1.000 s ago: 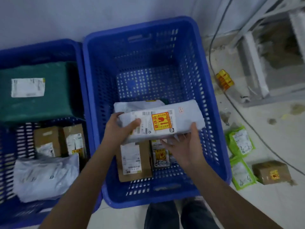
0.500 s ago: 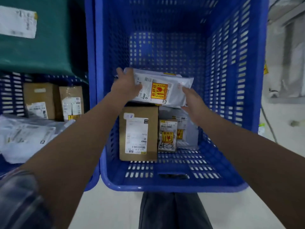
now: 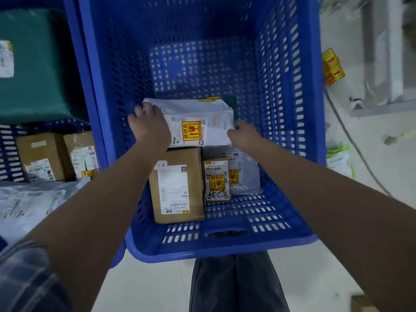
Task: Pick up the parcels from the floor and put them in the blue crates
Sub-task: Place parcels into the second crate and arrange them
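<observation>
Green plastic wraps the large parcel at the upper left of the frame; below it, two brown cartons and a grey poly bag lie in the left blue crate. The centre of the frame is filled by the main blue crate, where the step in hand is seating a white poly parcel bearing a red-and-yellow fragile label. The left hand rests on the parcel's left end with fingers spread over its top, a wide grip that presses rather than pinches. The parcel lies on another white mailer near the middle of the crate floor, just behind a brown carton and a small labelled box. The right hand meets the parcel's right edge; whether its fingers curl under the edge cannot be told. To complete the placement well, lower both ends evenly, keep the fragile label facing up, and confirm the parcel sits flat before withdrawing either hand. Release the right side first if it is only steadying, and avoid dragging the film across the carton corner, since thin wrapping is likely to snag. At the right of the frame, a green-edged parcel lies on the floor beside the crate and appears still to be collected, near a yellow pack and a cable.
</observation>
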The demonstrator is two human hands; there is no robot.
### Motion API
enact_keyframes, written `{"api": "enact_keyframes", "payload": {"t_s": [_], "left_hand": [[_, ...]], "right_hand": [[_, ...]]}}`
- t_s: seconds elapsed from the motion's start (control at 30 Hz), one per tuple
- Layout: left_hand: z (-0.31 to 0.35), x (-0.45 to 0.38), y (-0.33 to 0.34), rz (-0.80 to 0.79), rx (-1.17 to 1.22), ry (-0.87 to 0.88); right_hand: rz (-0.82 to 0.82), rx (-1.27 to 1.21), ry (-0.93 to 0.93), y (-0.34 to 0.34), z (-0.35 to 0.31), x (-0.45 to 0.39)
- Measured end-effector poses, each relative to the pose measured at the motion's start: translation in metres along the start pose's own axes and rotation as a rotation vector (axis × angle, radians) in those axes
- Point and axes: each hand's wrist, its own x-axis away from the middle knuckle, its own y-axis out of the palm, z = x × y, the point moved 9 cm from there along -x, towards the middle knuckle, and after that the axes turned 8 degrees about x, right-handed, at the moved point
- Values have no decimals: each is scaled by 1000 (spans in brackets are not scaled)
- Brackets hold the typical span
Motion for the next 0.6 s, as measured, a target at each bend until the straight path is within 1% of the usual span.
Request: {"api": "enact_keyframes", "payload": {"t_s": [0.07, 0.1, 0.13, 0.23, 0.3, 0.33, 0.4, 0.47, 0.5, 0.53, 0.6], "left_hand": [[20, 18, -13, 69, 116, 27], [35, 31, -20, 111, 180, 78], [55, 44, -27, 151, 241, 151], [121, 89, -40, 239, 398, 395], [164, 117, -45, 271, 490, 498], [183, 129, -49, 288, 541, 520], [217, 155, -60, 331, 664, 559], [249, 181, -72, 369, 767, 628], [263, 192, -77, 387, 794, 665], [275, 202, -81, 405, 804, 706], [300, 220, -83, 403, 788, 790]], "right_hand": [[150, -270, -25, -22, 8, 26], [212, -380, -56, -32, 12, 43], [278, -454, -107, -42, 18, 60], [524, -551, -260, -81, 44, 127], [702, -676, -219, -104, 90, 161], [774, -766, -159, -112, 118, 173], [863, -936, 4, -116, 180, 189], [867, -1032, 205, -108, 241, 198], [818, -1061, 301, -99, 269, 199], [732, -1090, 388, -87, 293, 197], [505, -1116, 521, -61, 331, 196]]}}
